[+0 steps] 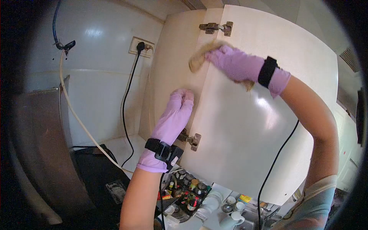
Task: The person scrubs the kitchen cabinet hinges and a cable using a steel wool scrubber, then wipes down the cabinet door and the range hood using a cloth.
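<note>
Head view: your right hand (234, 63) grips a cloth (201, 55) at the cabinet door (253, 126) edge; left hand (176, 111), curled, braces it. Wipe toward the upper hinge (216, 27), bracing firmly.

Smooth laminate, thin rubbery gloves, shaggy cloth.
Glossy cream finish on the cabinet door (264, 126), catching a soft sheen; bright metal on the upper hinge (216, 27) and lower hinge (190, 139). Thin matt lilac rubber over the left hand (174, 115) and right hand (234, 63), wrinkled at the cuffs. Rough, fibrous tan cloth (199, 57) under the right glove. Glossy white wall tiles (96, 50); dull brushed metal on the hood (42, 145); matt black plastic wrist straps.
</note>
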### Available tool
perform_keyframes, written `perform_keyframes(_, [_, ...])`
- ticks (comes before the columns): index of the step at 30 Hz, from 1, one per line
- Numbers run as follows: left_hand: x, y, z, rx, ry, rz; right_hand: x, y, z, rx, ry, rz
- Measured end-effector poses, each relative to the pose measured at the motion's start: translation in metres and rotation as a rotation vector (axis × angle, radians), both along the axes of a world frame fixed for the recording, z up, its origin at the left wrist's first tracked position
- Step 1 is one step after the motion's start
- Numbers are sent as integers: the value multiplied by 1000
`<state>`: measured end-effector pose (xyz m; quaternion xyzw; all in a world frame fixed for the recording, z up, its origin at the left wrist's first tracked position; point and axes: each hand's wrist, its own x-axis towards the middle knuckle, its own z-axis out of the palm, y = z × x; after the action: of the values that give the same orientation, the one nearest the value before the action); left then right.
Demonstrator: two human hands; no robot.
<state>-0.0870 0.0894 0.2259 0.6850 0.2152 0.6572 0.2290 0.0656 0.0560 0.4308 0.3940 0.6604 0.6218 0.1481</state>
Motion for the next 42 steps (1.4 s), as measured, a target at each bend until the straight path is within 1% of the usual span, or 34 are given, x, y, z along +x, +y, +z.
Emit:
perform_keyframes(1, [-1, -2, 0, -3, -2, -7, -1, -3, -4, -8, -22, 4])
perform_keyframes(3, [-3, -12, 2, -122, 36, -19, 0, -8, -8, -21, -63, 9])
perform_keyframes(4, [-3, -16, 3, -119, 34, -19, -2, -5, -5, 96, -37, 41])
perform_keyframes(5, [-3, -19, 4, -138, 43, 23, -2, 4, 4, 101, -38, 45])
perform_keyframes(7, [-1, -19, 4, -154, 56, 78, -3, 18, 17, 248, -84, 198])
perform_keyframes(8, [0, -15, 2, -156, 42, 79, 3, 24, 17, 287, -88, 155])
perform_keyframes(9, [1, -13, 0, -161, 29, 75, 5, 20, 13, 286, -79, 156])
perform_keyframes(11, [-2, -13, 1, -155, 49, 64, 8, -4, 1, 186, 101, 59])
perform_keyframes(12, [-3, -12, 1, -145, 60, 55, 7, -23, -6, 144, 96, 12])
perform_keyframes(14, [0, -10, 2, -141, 60, 44, 27, -27, -2, 140, 30, -16])
perform_keyframes(15, [1, -9, 2, -126, 60, 42, 23, -37, -3, 140, -2, -24])
perform_keyframes(19, [0, -5, -1, -92, 91, -25, 4, -17, 4, 174, -30, 1])
perform_keyframes(21, [2, -1, -4, -50, 8, 7, -4, 1, 18, 161, 132, 43])
perform_keyframes(22, [2, -1, -5, -50, 12, 9, -4, 5, 20, 196, 54, 2])
perform_keyframes(25, [1, -8, -2, -21, -17, 7, 6, -16, 8, 194, 118, 65])
perform_keyframes(27, [-2, -11, 2, -99, 12, -12, 15, -55, -11, 96, 178, -95])
perform_keyframes(28, [-1, -9, 1, -97, 5, -16, 23, -60, -11, 76, 84, -56])
perform_keyframes(29, [1, -5, -1, -100, 78, 14, 28, -62, -8, 59, -9, -11])
perform_keyframes(30, [2, -2, -3, -106, 154, 46, 29, -53, -7, 95, -52, -32])
perform_keyframes(31, [2, 0, -3, -104, 153, 53, 26, -46, -6, 97, -53, -26])
perform_keyframes(33, [2, 2, -7, -104, 162, 36, 16, -22, -3, 138, 48, 84])
perform_keyframes(34, [1, 1, -9, -106, 165, 40, 9, -5, 1, 178, 42, 114])
perform_keyframes(35, [-1, 0, -10, -162, 139, 52, 6, 7, 1, 179, 44, 120])
perform_keyframes(36, [-3, -1, -9, -217, 114, 67, -1, 15, 0, 180, 85, 74])
perform_keyframes(37, [-5, 1, -8, -216, 119, 72, -3, 21, -3, 178, 126, 24])
perform_keyframes(38, [-6, 3, -7, -204, 99, 100, 1, 27, -13, 118, 158, 22])
perform_keyframes(39, [-6, 4, -7, -194, 75, 124, -4, 9, -35, 22, 117, -8])
perform_keyframes(40, [-6, 4, -6, -199, 70, 116, 4, 7, -58, -68, 76, 44])
perform_keyframes(41, [-6, 3, -5, -167, 81, 113, 10, 2, -82, -123, -48, 44])
perform_keyframes(42, [-6, 2, -6, -136, 97, 110, 10, -8, -107, -131, -111, 38])
